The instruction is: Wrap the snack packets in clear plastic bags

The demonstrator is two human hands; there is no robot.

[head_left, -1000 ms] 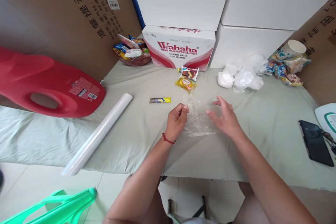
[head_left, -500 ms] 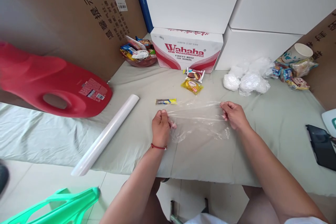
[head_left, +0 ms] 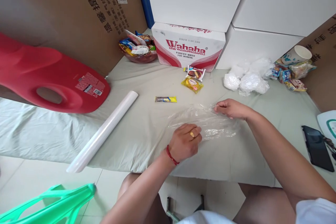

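Pinching clear film (head_left: 210, 123): right hand (head_left: 231, 108) | left hand (head_left: 185, 142) fingers curled atop, grip unclear | box (head_left: 168, 35): "Wahaha"

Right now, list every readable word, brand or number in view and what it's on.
"Wahaha": white-and-red cardboard carton.
"PURIFIED WATER FOR DRINKING": same carton.
Carton's small number line: too small to read.
Brown cardboard sheet: rotated Chinese characters, not reliably legible; white sticker blurred.
Red plastic jug: label too small.
Snack wrappers: blurred.
Clear plastic film: no print.
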